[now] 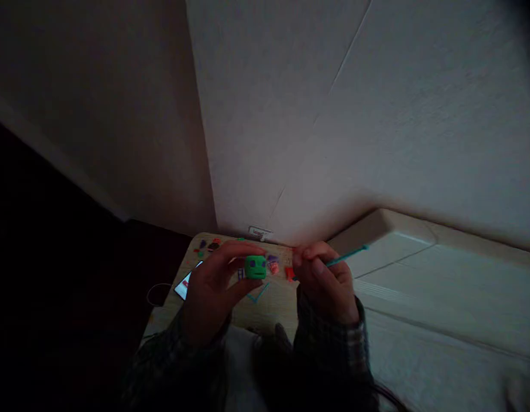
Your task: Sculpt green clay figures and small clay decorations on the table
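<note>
My left hand is closed round a small green clay block, gripping it between thumb and fingers above the table. Its near side bears two purple squares and a dark line, like a face. To the right, my right hand pinches a thin teal stick, its far end pointing up and right. The stick and the block are apart. Below the block, another thin teal piece in a V shape lies on the table. A red piece and a purple-and-pink piece lie between my hands.
At the table's left edge lies a lit phone, with a white cable beyond the edge. Several small coloured bits sit at the back left. A wall with a socket stands behind. Pale furniture borders the right.
</note>
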`<state>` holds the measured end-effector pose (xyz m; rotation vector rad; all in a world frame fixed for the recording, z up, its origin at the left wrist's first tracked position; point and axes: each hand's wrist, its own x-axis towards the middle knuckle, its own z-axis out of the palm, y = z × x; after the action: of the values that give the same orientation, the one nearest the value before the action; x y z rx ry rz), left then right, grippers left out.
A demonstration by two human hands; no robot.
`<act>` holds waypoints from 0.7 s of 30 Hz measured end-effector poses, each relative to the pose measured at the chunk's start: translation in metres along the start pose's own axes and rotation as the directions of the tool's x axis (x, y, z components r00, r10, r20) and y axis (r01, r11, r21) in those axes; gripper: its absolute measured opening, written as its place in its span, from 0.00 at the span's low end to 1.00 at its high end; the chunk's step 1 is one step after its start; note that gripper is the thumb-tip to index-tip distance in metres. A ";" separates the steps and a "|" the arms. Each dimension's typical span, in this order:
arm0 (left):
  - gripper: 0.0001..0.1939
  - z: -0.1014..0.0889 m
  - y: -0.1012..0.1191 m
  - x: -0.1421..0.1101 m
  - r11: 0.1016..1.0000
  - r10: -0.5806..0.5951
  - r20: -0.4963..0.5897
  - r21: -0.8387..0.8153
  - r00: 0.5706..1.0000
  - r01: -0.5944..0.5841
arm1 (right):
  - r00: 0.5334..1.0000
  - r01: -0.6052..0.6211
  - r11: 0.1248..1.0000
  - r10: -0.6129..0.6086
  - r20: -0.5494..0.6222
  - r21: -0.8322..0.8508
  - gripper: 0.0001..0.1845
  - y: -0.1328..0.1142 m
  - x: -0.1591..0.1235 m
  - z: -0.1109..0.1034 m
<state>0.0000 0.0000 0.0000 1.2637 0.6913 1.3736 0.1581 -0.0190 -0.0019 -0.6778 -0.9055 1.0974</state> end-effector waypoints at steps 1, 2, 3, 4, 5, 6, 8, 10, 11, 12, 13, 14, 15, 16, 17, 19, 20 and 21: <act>0.13 0.000 0.000 0.000 1.000 0.003 0.003 -0.002 1.000 -0.003 | 1.000 0.007 1.000 -0.007 0.000 -0.007 0.05 0.001 0.001 -0.001; 0.13 0.000 0.000 -0.001 1.000 0.006 0.006 -0.004 1.000 -0.006 | 1.000 0.013 1.000 -0.013 0.001 -0.014 0.04 0.002 0.002 -0.001; 0.13 0.000 -0.001 -0.001 1.000 0.009 0.009 -0.006 1.000 -0.009 | 1.000 0.016 1.000 -0.016 0.002 -0.020 0.03 0.002 0.002 -0.001; 0.13 0.000 -0.001 -0.001 1.000 0.012 0.011 -0.007 1.000 -0.011 | 1.000 0.018 1.000 -0.018 0.004 -0.025 0.02 0.003 0.003 -0.002; 0.13 -0.001 -0.001 -0.001 1.000 0.014 0.013 -0.008 1.000 -0.014 | 1.000 0.014 0.999 -0.014 0.006 -0.028 0.02 0.003 0.003 -0.002; 0.13 -0.001 -0.002 -0.001 1.000 0.015 0.016 -0.008 1.000 -0.015 | 1.000 0.011 0.999 -0.010 0.011 -0.031 0.04 0.003 0.002 -0.002; 0.14 -0.001 -0.002 -0.001 1.000 0.016 0.018 -0.004 1.000 -0.016 | 1.000 0.012 0.999 -0.011 0.021 -0.038 0.08 0.002 0.002 -0.002; 0.13 -0.001 -0.002 -0.001 1.000 0.016 0.018 -0.002 1.000 -0.016 | 0.999 0.020 0.999 -0.018 0.028 -0.050 0.10 0.001 0.001 -0.003; 0.13 -0.001 -0.002 -0.001 1.000 0.015 0.015 -0.003 1.000 -0.015 | 0.999 0.021 0.998 -0.020 0.028 -0.061 0.10 0.001 0.000 -0.003; 0.13 -0.001 -0.002 -0.002 1.000 0.015 0.014 -0.004 1.000 -0.015 | 0.999 0.022 0.997 -0.020 0.028 -0.072 0.10 0.001 0.000 -0.004; 0.13 -0.001 -0.002 -0.002 1.000 0.016 0.013 -0.006 1.000 -0.016 | 0.999 0.022 0.996 -0.019 0.031 -0.082 0.10 0.001 0.000 -0.004; 0.13 0.000 -0.002 -0.002 1.000 0.015 0.011 -0.005 1.000 -0.015 | 0.999 0.020 0.996 -0.017 0.035 -0.090 0.10 0.002 0.000 -0.005; 0.13 0.000 -0.002 -0.002 1.000 0.015 0.009 -0.003 1.000 -0.015 | 0.999 0.019 0.995 -0.015 0.043 -0.097 0.10 0.002 0.000 -0.005; 0.13 0.000 -0.001 -0.002 1.000 0.017 0.007 -0.002 1.000 -0.017 | 0.998 0.018 0.995 -0.013 0.053 -0.101 0.10 0.002 0.000 -0.006; 0.13 0.001 -0.001 -0.002 1.000 0.017 0.004 0.000 1.000 -0.017 | 0.998 0.019 0.994 -0.012 0.065 -0.103 0.11 0.002 0.000 -0.006; 0.13 0.002 -0.001 -0.002 1.000 0.013 -0.002 0.003 1.000 -0.013 | 0.996 0.027 0.994 -0.019 0.082 -0.105 0.12 0.002 0.001 -0.006; 0.13 0.002 -0.001 -0.002 1.000 0.009 -0.006 0.003 1.000 -0.009 | 0.996 0.035 0.994 -0.027 0.084 -0.104 0.12 0.002 0.002 -0.006; 0.13 0.002 -0.001 -0.001 1.000 0.006 -0.012 0.003 1.000 -0.006 | 0.996 0.043 0.994 -0.035 0.082 -0.103 0.13 0.002 0.003 -0.005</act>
<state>0.0022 -0.0016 -0.0007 1.2617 0.6984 1.3862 0.1627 -0.0161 -0.0050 -0.7034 -1.0472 1.0539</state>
